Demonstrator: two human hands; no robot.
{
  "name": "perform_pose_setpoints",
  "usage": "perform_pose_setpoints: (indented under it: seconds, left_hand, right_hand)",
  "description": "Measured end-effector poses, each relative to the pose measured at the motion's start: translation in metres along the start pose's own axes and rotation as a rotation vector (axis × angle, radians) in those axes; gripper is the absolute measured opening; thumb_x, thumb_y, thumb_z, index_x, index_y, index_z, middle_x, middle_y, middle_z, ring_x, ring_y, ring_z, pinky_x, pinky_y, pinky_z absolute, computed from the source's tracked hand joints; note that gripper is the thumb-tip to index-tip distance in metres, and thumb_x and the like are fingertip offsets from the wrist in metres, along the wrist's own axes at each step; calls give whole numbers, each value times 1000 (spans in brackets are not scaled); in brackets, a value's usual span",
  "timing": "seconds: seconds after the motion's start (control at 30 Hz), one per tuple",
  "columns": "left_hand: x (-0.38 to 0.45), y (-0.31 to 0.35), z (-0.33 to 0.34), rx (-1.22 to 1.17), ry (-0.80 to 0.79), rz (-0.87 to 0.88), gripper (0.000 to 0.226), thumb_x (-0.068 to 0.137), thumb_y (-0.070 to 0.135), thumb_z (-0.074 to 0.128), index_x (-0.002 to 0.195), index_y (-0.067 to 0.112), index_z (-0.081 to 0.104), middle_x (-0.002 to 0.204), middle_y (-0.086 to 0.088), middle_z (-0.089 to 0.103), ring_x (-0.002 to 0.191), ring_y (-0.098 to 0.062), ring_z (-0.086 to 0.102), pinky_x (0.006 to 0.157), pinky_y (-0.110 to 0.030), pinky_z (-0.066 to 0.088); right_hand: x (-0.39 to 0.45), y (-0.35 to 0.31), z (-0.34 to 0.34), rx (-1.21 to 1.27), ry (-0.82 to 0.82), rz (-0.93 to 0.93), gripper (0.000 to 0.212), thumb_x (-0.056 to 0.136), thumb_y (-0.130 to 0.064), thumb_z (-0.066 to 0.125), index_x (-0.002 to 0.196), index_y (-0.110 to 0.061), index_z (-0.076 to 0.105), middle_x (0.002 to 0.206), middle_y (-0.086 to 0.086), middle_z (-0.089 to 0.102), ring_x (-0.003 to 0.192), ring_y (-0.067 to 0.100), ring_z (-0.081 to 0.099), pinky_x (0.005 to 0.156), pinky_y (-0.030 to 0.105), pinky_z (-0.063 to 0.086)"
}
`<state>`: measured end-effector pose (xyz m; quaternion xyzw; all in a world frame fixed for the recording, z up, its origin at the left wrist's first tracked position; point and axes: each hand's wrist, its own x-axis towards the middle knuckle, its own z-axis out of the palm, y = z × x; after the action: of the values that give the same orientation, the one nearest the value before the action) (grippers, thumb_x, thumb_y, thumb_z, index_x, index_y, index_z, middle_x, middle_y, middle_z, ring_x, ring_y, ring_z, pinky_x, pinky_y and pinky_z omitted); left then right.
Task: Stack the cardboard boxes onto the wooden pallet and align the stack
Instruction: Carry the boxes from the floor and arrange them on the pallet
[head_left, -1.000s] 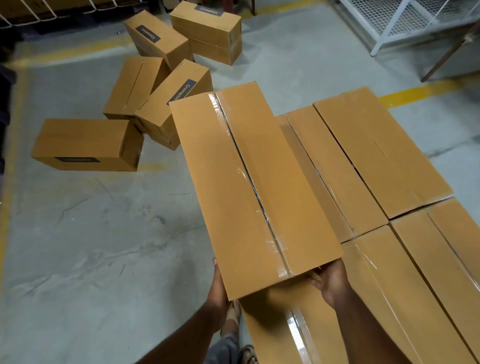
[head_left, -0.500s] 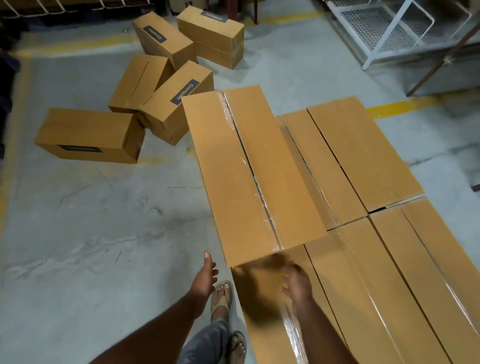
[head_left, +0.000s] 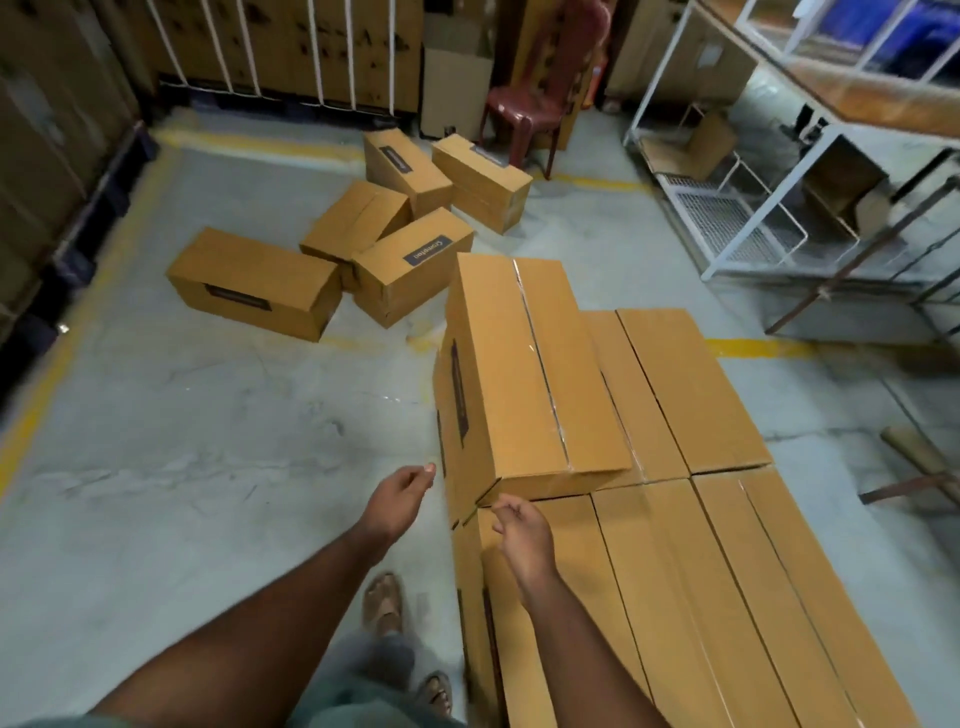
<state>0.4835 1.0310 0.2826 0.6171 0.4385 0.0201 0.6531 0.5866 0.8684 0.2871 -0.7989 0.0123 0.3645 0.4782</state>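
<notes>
Hands empty: we note our left hand (head_left: 400, 491) and right hand (head_left: 522, 530) loosely curled, holding nothing, just short of the top box (head_left: 530, 374). That taped carton lies on the stacked layer (head_left: 727, 571) at its left edge; contents unseen, pallet hidden. Beyond, on grey concrete floor (head_left: 208, 441) with yellow lines, five loose boxes (head_left: 254, 283) lie scattered. A red chair (head_left: 540, 88) and white rack (head_left: 727, 208) stand farther back.

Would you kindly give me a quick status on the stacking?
Left hand and right hand empty, off the top box. It sits on the stack's left edge. Five loose boxes remain on the floor.
</notes>
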Motion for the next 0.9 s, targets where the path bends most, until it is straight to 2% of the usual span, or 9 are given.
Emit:
perform_pose_setpoints:
  seconds: [0.1, 0.17, 0.23, 0.33, 0.43, 0.53, 0.7, 0.8, 0.9]
  left_hand:
    - [-8, 3, -35, -12, 33, 56, 35, 104, 43, 56, 123, 17, 69, 119, 0, 71, 113, -21, 64, 104, -43, 51]
    - [-10, 1, -59, -31, 60, 69, 31, 104, 38, 58, 120, 16, 70, 116, -1, 72, 112, -22, 66, 99, -40, 51]
    - [-9, 0, -85, -59, 99, 79, 25, 103, 34, 60, 114, 15, 73, 112, -2, 73, 108, -21, 66, 93, -37, 51]
    - [1, 3, -135, -121, 165, 117, 19, 102, 27, 64, 109, 13, 74, 102, 2, 73, 97, -15, 65, 83, -29, 49]
    - [17, 10, -202, -167, 216, 139, 17, 102, 24, 64, 109, 13, 74, 100, 3, 73, 94, -10, 64, 79, -24, 48]
    - [39, 11, -284, -151, 261, 143, 16, 102, 25, 64, 109, 16, 74, 100, 4, 72, 94, -9, 64, 80, -25, 49]
    - [77, 17, -405, -109, 298, 99, 24, 101, 31, 65, 118, 16, 72, 106, -1, 71, 99, -15, 65, 89, -31, 49]
    - [102, 33, -456, -94, 290, 87, 26, 100, 33, 65, 120, 16, 72, 111, 0, 73, 107, -16, 66, 91, -32, 51]
    - [140, 56, -497, -94, 279, 102, 26, 101, 36, 64, 120, 20, 72, 111, 3, 73, 108, -15, 67, 92, -35, 54]
  right_hand:
    - [-11, -15, 26, -76, -31, -52, 24, 105, -25, 57, 126, -22, 69, 126, -1, 69, 119, 20, 64, 107, 44, 51]
    - [-19, -26, 45, -95, -48, -82, 14, 105, -24, 58, 111, -29, 70, 117, -5, 71, 110, 16, 67, 93, 33, 55]
    - [-21, -41, 70, -119, -62, -125, 15, 103, -24, 60, 99, -36, 68, 107, -10, 72, 100, 10, 67, 80, 26, 53]
    - [-14, -72, 124, -113, -117, -171, 12, 101, -26, 64, 111, -27, 72, 109, -7, 74, 104, 13, 69, 95, 38, 57]
    - [1, -110, 195, -77, -161, -203, 15, 101, -28, 66, 114, -25, 72, 109, -7, 74, 104, 12, 70, 98, 41, 57]
    - [14, -148, 272, -37, -204, -189, 15, 101, -27, 65, 115, -25, 71, 111, -6, 74, 106, 13, 71, 94, 40, 57]
    - [27, -201, 369, 26, -219, -120, 17, 102, -21, 63, 117, -22, 70, 106, -3, 73, 104, 17, 71, 79, 32, 55]
    - [33, -233, 412, 41, -224, -116, 14, 101, -20, 64, 114, -20, 70, 105, -4, 73, 97, 14, 70, 78, 31, 56]
    - [59, -266, 451, 20, -230, -127, 14, 102, -23, 64, 114, -23, 70, 108, -4, 73, 102, 14, 71, 83, 34, 57]
